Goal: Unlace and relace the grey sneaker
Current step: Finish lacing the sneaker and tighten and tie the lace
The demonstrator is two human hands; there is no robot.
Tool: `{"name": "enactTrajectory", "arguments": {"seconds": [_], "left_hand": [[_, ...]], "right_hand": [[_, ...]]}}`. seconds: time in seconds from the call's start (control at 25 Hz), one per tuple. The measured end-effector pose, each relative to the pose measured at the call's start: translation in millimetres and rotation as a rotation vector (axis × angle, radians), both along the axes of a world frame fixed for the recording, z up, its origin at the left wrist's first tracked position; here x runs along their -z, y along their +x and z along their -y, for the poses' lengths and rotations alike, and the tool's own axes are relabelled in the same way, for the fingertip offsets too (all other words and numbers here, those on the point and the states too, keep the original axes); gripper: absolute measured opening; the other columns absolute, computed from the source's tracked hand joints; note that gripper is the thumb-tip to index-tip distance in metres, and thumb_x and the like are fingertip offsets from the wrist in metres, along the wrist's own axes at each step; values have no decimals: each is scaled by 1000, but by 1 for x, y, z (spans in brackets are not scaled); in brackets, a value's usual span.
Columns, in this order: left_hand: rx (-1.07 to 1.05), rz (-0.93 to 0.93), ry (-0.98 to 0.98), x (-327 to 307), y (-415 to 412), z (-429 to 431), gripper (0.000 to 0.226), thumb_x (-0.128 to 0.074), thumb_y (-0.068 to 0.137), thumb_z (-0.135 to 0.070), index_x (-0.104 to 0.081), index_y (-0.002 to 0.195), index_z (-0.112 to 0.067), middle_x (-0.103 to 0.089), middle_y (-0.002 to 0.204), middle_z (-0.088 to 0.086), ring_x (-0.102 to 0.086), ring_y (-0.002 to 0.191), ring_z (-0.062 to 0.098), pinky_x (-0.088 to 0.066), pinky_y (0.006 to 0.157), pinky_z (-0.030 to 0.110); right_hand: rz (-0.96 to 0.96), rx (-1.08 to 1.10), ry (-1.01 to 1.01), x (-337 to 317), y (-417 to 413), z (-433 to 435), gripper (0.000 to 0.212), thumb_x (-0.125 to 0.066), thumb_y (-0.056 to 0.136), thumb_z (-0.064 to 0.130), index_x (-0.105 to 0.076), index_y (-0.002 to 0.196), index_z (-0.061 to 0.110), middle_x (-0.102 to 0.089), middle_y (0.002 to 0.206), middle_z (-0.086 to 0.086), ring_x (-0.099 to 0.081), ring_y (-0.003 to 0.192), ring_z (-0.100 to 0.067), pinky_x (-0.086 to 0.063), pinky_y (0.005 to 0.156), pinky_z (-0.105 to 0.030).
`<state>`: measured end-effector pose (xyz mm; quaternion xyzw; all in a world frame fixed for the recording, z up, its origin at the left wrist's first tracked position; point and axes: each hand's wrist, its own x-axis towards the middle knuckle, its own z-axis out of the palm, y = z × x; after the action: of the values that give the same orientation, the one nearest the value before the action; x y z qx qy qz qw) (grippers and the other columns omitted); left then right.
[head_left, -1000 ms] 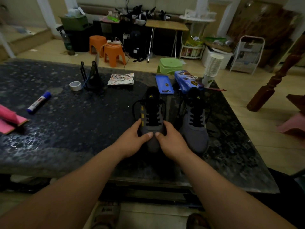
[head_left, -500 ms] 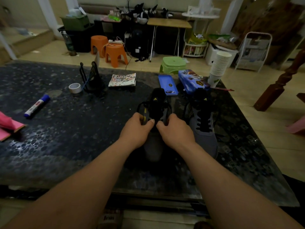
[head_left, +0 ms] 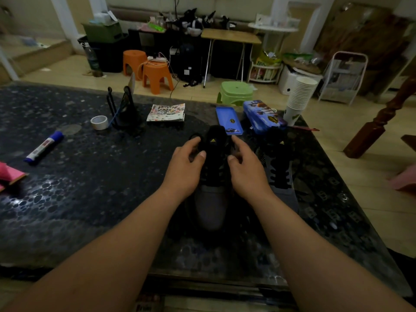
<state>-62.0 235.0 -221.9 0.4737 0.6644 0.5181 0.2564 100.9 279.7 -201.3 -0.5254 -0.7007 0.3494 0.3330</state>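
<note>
**Grey sneaker: unlacing barely started**

Sneaker (head_left: 211,199) sits toe toward me near the table's (head_left: 90,188) front edge, right of middle. Laces (head_left: 216,170) look fully threaded, so I'd say all the unlacing and relacing is left. Left hand (head_left: 183,167) and right hand (head_left: 248,172) are half-curled either side of the tongue. It's too dark to tell if they pinch lace. Blue tray (head_left: 226,117) at the far edge holds something small and dark.

This is a room in a home. Past the far edge of the dark surface (head_left: 90,176), a wooden floor (head_left: 333,124) holds two orange stools (head_left: 155,74), a green stool (head_left: 235,91) and a small folding table (head_left: 230,36). Boxes and bags are piled along the back wall, and paper cups (head_left: 300,97) stand at the surface's far right corner.
</note>
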Motion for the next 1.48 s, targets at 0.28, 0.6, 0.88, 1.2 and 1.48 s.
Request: {"name": "enactTrajectory", "arguments": {"seconds": [0.28, 0.6, 0.88, 1.2, 1.48], "left_hand": [[-21, 467, 64, -20, 2, -16, 16, -60, 104, -22, -73, 96, -15, -69, 78, -5, -61, 64, 5, -48, 54, 19], [-84, 499, 41, -27, -12, -8, 18, -46, 110, -24, -54, 95, -17, -77, 101, 11, -76, 82, 21, -58, 72, 33], [-62, 502, 84, -17, -3, -7, 12, -54, 107, -22, -55, 95, -22, -71, 96, 9, -68, 81, 18, -52, 68, 34], [-121, -16, -77, -9, 3, -13, 26, -76, 89, -40, -60, 95, -20, -71, 94, 0, -69, 87, 16, -56, 77, 38], [-207, -299, -126, -19, 10, -9, 23, -63, 94, -31, -52, 78, -18, -58, 77, 1, -55, 74, 24, -34, 61, 34]], "right_hand": [[-438, 135, -348, -19, -14, -40, 10, -66, 96, 13, -72, 97, 19, -72, 97, -5, -65, 80, -18, -52, 65, -30], [-788, 306, -507, -19, -10, -45, 22, -53, 91, 2, -55, 75, 16, -47, 60, 1, -43, 50, -11, -38, 49, -25], [-978, 448, -559, -22, -21, -20, 28, -48, 93, -7, -54, 73, 11, -49, 63, -4, -48, 55, -13, -44, 54, -26], [-39, 191, -155, -7, -29, -7, 39, -72, 80, 56, -53, 82, 22, -63, 98, -6, -60, 81, -21, -43, 66, -35], [42, 198, -90, -18, -16, -9, 25, -62, 93, 31, -51, 78, 15, -54, 74, -1, -50, 68, -21, -32, 53, -32]]}}
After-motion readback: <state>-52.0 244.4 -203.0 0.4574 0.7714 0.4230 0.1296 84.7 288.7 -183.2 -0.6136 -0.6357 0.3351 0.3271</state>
